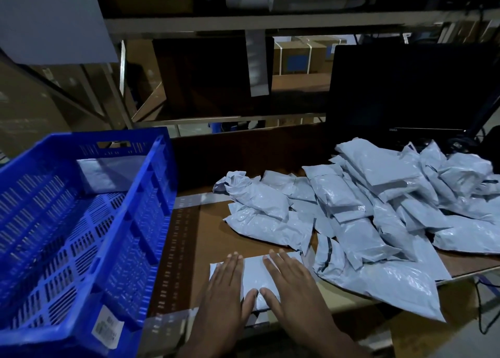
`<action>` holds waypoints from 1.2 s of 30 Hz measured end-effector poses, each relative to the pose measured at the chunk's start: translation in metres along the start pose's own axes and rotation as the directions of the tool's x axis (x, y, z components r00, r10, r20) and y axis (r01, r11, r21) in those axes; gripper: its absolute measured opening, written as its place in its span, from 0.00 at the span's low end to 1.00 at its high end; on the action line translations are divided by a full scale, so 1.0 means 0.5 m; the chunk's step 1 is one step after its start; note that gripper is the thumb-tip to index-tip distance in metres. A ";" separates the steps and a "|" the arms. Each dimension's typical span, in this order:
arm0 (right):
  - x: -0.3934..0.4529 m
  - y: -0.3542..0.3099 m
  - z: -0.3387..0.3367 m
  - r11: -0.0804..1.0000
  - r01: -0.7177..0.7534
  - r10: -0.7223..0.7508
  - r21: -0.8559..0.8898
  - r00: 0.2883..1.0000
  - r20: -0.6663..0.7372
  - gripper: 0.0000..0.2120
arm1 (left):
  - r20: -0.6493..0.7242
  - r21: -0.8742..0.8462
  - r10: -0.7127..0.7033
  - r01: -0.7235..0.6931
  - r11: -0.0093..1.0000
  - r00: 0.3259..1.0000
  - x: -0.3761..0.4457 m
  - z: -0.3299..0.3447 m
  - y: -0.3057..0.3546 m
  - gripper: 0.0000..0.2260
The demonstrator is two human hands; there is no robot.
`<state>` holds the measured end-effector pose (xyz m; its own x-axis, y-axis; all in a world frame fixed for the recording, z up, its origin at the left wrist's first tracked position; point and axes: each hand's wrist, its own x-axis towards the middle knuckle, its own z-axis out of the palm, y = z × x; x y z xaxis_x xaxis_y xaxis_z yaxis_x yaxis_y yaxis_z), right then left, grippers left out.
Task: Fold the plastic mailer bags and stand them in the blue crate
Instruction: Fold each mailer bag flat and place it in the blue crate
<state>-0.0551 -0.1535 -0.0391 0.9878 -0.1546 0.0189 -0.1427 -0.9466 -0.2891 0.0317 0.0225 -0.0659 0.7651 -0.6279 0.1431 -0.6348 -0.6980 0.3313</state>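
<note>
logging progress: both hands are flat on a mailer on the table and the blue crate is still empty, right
Not quite. The head view shows both hands, left hand and right hand, flat on a mailer on the table, but the blue crate already holds one mailer bag standing against its far wall.

Work surface: brown cardboard-covered table [216, 230], lower centre to right of frame; taped seams along its left part. On it:
- blue crate [81, 236], left side, tilted.
- one flat grey mailer bag [254, 273], bottom centre.
- heap of grey mailer bags [378, 209], centre right to right edge, overlapping.
- black Dell monitor [405, 92], upper right, behind heap.
</note>
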 end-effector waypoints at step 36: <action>0.032 0.010 -0.013 0.985 0.134 -0.120 0.105 0.984 -0.131 0.24 | -0.079 0.015 0.137 -0.137 0.991 0.987 0.005 -0.032 0.028 0.23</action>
<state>-0.0404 -0.1628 -0.0340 0.9811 -0.0754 0.1783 -0.0014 -0.9238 -0.3829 0.0266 0.0168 -0.0460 0.6768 -0.6884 0.2609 -0.7349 -0.6109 0.2945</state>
